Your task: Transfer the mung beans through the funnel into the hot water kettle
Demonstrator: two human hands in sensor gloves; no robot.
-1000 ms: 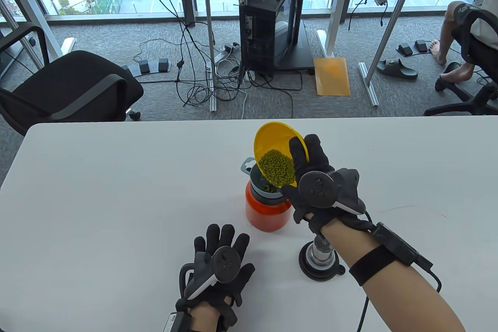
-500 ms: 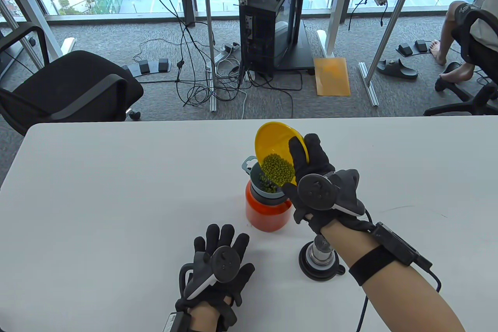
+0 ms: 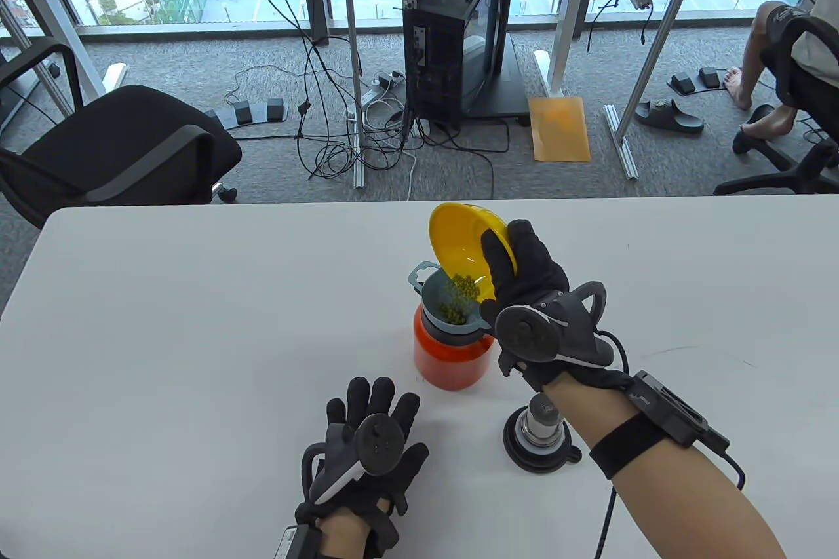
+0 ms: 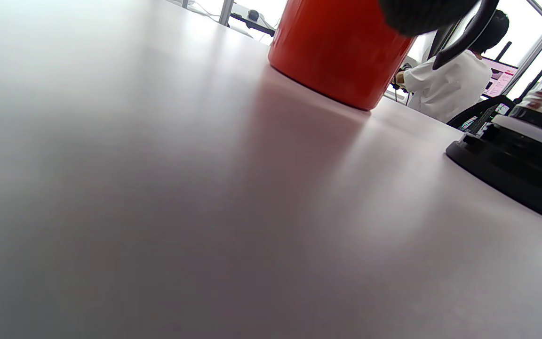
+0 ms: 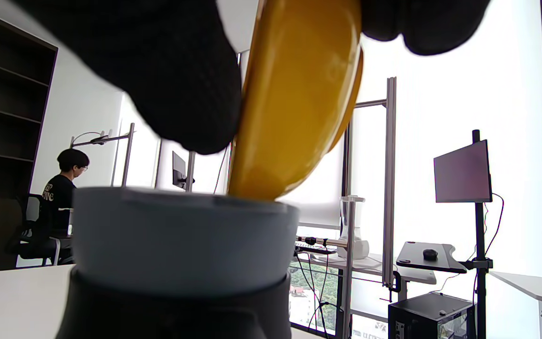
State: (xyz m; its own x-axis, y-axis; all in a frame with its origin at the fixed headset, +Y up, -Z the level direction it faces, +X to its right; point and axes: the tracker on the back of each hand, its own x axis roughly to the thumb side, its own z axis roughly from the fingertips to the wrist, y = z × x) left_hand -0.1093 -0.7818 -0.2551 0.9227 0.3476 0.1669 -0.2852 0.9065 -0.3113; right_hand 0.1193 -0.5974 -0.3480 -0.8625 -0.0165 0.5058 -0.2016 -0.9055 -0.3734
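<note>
An orange-red kettle [image 3: 449, 359] stands mid-table with a grey-blue funnel [image 3: 432, 300] in its mouth. My right hand [image 3: 524, 284] grips a yellow bowl [image 3: 459, 238], tilted steeply over the funnel. A few green mung beans [image 3: 464, 287] slide from the bowl's lower edge, and some lie in the funnel. In the right wrist view the bowl [image 5: 294, 103] hangs right above the funnel's rim [image 5: 181, 235]. My left hand [image 3: 373, 447] rests flat and empty on the table in front of the kettle. The kettle's base shows in the left wrist view [image 4: 341, 52].
The kettle's black and steel lid [image 3: 541, 438] lies upside down on the white table [image 3: 164, 336], under my right wrist; it also shows in the left wrist view [image 4: 525, 160]. Chairs, cables and other desks lie beyond the far edge.
My right hand has tipped the bowl steeper. Most of the beans have slid out into the funnel; only a few remain in the bowl. The left hand has not moved.
</note>
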